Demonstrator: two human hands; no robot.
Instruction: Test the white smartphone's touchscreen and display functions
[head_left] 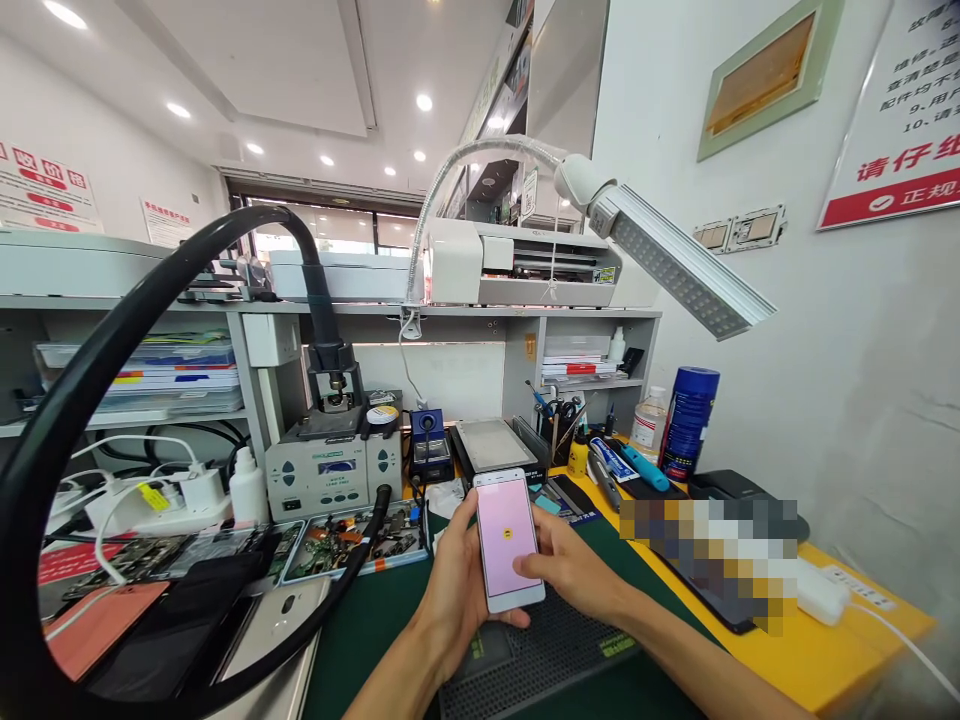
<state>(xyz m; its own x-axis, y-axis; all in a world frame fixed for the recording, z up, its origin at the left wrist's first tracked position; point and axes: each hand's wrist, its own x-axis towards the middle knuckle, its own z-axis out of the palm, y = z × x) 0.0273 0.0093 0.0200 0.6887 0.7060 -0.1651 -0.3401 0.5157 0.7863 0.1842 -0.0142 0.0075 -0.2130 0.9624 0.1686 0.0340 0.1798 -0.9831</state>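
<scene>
A white smartphone (501, 575) with a lit pink screen and a small yellow icon in its middle is held upright over the workbench. My left hand (452, 580) wraps round its left edge, with fingers behind and below it. From the other side, my right hand (574, 560) grips the right edge, its thumb lying on the lower part of the screen. The right fingers are partly hidden behind the phone. Beneath both hands lies a dark perforated pad (540, 660) on a green mat (375, 640).
A black hose (247, 215) arches over the left side from a soldering station (334, 470). A tray of small parts (300, 570) and several phones lie left. Bottles, including a blue can (690, 420), stand right. A lamp (675, 260) hangs above.
</scene>
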